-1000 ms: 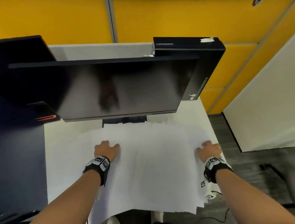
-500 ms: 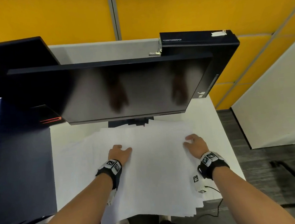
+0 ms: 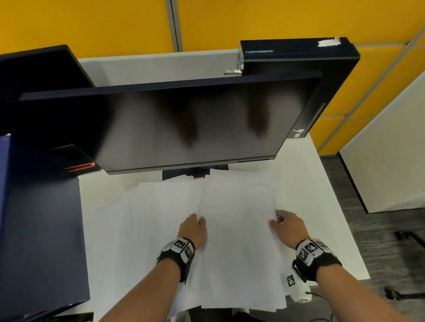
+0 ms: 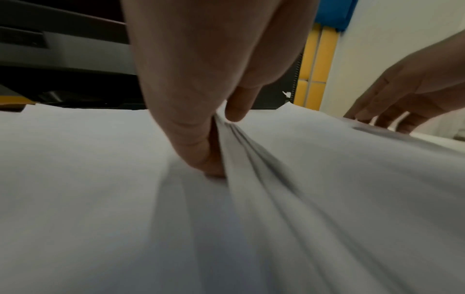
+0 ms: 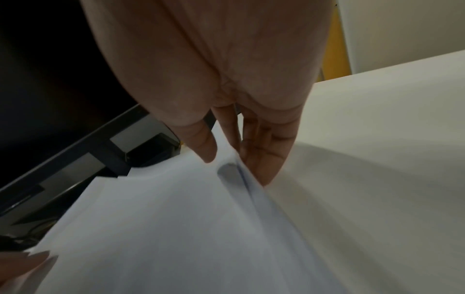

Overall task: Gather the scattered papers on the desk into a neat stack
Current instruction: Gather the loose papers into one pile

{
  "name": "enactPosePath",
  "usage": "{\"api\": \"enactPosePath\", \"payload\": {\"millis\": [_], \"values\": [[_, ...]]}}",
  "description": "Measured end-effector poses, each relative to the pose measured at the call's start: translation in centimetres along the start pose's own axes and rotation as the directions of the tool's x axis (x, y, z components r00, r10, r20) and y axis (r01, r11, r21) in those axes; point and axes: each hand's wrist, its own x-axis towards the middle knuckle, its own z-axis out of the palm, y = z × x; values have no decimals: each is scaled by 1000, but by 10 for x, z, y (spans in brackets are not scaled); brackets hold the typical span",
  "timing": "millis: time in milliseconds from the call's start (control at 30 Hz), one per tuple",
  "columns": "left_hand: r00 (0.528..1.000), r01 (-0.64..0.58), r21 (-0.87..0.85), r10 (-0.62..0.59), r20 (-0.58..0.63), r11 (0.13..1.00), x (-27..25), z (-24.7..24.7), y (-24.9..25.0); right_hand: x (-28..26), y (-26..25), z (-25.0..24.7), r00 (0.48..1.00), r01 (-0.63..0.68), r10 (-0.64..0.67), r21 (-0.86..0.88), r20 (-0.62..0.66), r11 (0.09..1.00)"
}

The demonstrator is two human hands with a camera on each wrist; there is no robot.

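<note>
The left hand point(image 3: 193, 229) pinches the left edge of the gathered white paper sheets point(image 3: 238, 235), thumb on top and fingers point(image 4: 211, 159) tucked beside the bunched edges. The right hand point(image 3: 287, 225) grasps the opposite edge the same way, its fingers point(image 5: 261, 157) under the lifted margin. So each grip is closed on paper, one to a side.

The sheets lie in the middle of the white worktop point(image 3: 323, 202), just in front of the black monitor point(image 3: 177, 122); more loose sheets fan out to the left, under the left forearm.

To square this bundle well, both hands should probably press inward evenly and keep the pinch light, so the edges slide level instead of buckling. The near edges overhang the worktop's front, so drawing the bundle away from that rim seems wise before tapping it straight.
</note>
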Motion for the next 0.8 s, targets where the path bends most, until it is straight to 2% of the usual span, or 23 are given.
{"api": "enactPosePath", "payload": {"millis": [100,200,233,333,367,433,533,600,700,800], "values": [[998,51,-83,-55,-44,995,-6,-14,-11,-8,12,-13,997,-57,58,13,-42,998],[994,62,118,-71,78,991,-13,-20,-33,-15,30,-11,995,-99,100,-37,18,994],[990,42,189,-66,124,981,-16,-16,-38,-19,30,-4,996,-81,82,-40,43,996],[982,13,256,-60,178,966,-25,5,-39,-36,20,16,992,24,5,-229,123,973],[984,7,264,-54,169,964,-26,11,-36,-37,16,19,991,41,-6,-264,134,964],[990,16,255,-51,133,967,-25,13,-30,-31,10,11,994,-14,39,-236,103,972],[999,41,160,-40,-9,986,-14,-4,-25,-1,5,-15,991,-135,135,-49,-22,990],[997,37,99,-29,-78,994,-1,-12,-18,24,-7,-28,983,-168,169,22,-76,985],[995,-15,131,28,-98,991,15,-8,1,54,-34,-25,992,-97,100,36,-82,995],[989,-60,164,81,-121,985,24,-1,16,68,-58,-13,1000,-5,5,26,-16,1000]]}}
